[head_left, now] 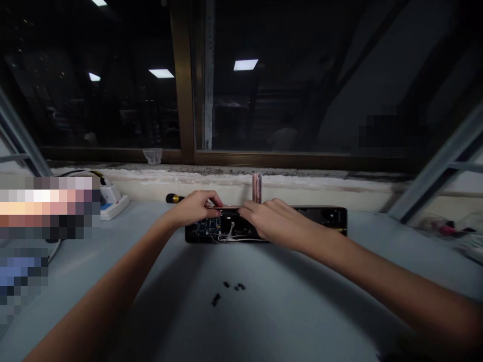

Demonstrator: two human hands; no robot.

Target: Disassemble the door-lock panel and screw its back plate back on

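A long, black, open electronic device housing (324, 217) lies across the table, showing a blue circuit board (207, 226) at its left end and white wires (231, 232) along the near side. My left hand (195, 207) pinches the far rim above the board, thumb and forefinger close together. Farther right, my right hand (272, 217) is closed at the same rim with its fingers bent; its palm hides the middle of the housing. Just behind it a copper-coloured cylinder (257, 187) stands upright. A black and yellow handle (173, 198) pokes out behind my left hand.
Several small black pieces (226, 285) lie on the grey table (264, 311) before me. A white power strip (115, 207) is at the left, beside a blurred-out area. Against the window ledge stands a clear plastic cup (153, 156). Metal frame bars (433, 173) slope up at either side.
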